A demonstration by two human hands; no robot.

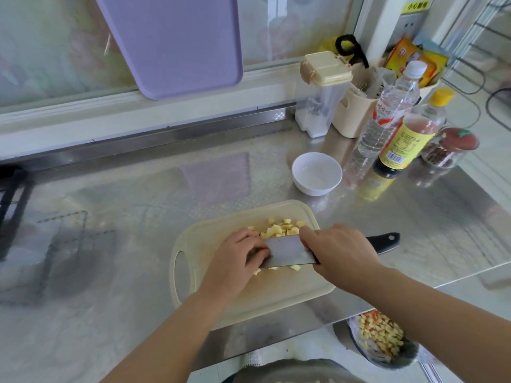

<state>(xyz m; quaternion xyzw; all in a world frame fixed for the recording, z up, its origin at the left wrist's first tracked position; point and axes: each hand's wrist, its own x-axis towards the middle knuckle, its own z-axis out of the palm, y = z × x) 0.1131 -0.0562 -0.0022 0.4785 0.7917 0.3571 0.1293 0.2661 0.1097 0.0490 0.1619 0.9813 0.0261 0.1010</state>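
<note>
Two cents: right hand (pixel 338 251) grips the cleaver (pixel 290 251) fine, left hand (pixel 237 255) is curled (can't tell around what), so tuck fingertips back.

The right hand (pixel 340 252) covers most of the knife (pixel 287 251) handle, and only its black end pokes out. Whatever the left hand (pixel 237 255) has under its curled fingers is hidden by the hand and the blade. The purple board (pixel 177 42) runs off the top edge. The right arm hides part of the bowl (pixel 381 341) down at the bottom. Print on the bottles (pixel 387 117) is too small to read
</note>
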